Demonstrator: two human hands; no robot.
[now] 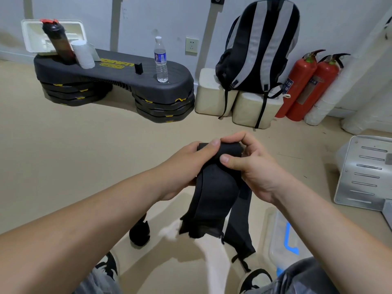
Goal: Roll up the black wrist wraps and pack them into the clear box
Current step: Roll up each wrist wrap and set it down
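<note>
A black wrist wrap [214, 194] hangs in front of me, its top end partly rolled between both hands and its long tail [240, 225] dangling toward the floor. My left hand [191, 164] grips the roll from the left, thumb on top. My right hand [248, 162] pinches it from the right, with the thumb pressing the front. A second black wrap [140, 232], rolled into a bundle, lies on the floor below my left forearm. The clear box [282, 240] with blue latches sits on the floor at the lower right, partly hidden by my right arm.
A black step platform [118, 75] by the wall carries a water bottle [160, 60], a shaker and a white roll. A striped backpack [261, 47] rests on cream blocks beside two red fire extinguishers [305, 85]. A grey metal panel [364, 172] lies at right. My shoes show below.
</note>
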